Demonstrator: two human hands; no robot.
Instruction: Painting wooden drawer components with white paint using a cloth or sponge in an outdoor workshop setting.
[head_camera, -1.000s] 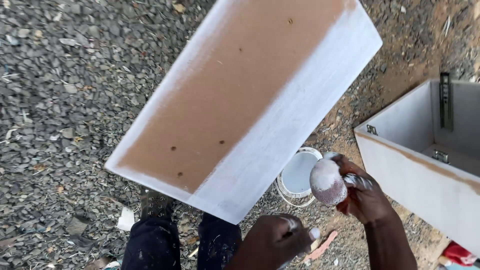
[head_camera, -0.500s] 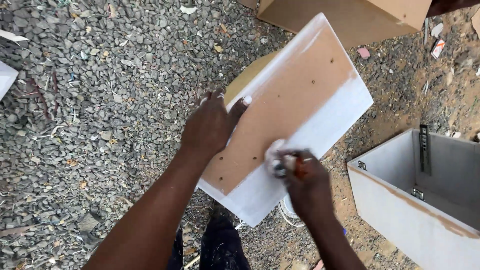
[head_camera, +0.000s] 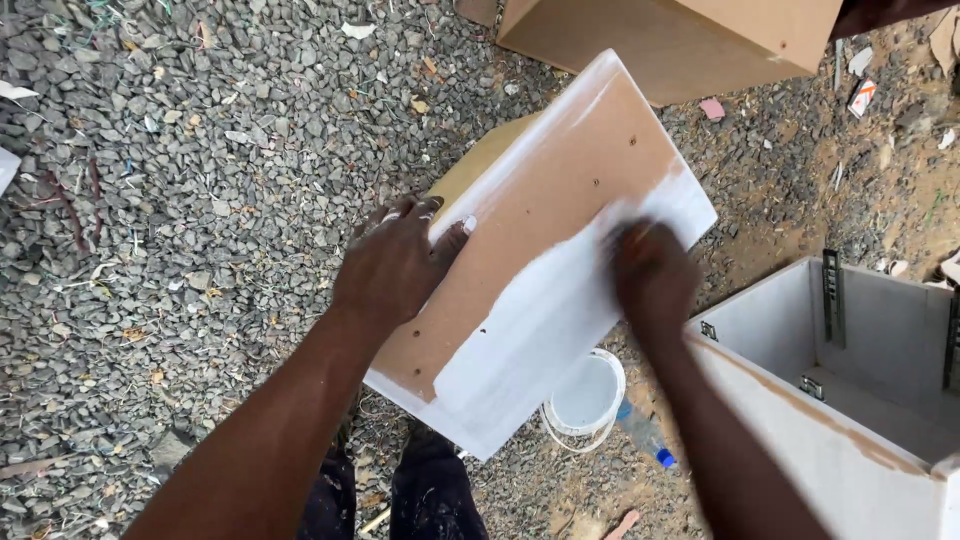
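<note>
Now my left hand (head_camera: 395, 265), fingers spread wide, steadies the brown, white-painted wooden board (head_camera: 545, 255); my blurred right hand (head_camera: 652, 275) should rub evenly, grip unclear.

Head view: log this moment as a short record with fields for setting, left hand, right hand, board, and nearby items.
setting: outdoors on gravel ground
left hand: pressed flat on the board's left edge, fingers spread
right hand: motion-blurred on the board's white patch; what it holds cannot be told
board: brown panel, partly coated white, tilted
nearby items: white bucket below the board; white open cabinet box at right; brown box at top
</note>
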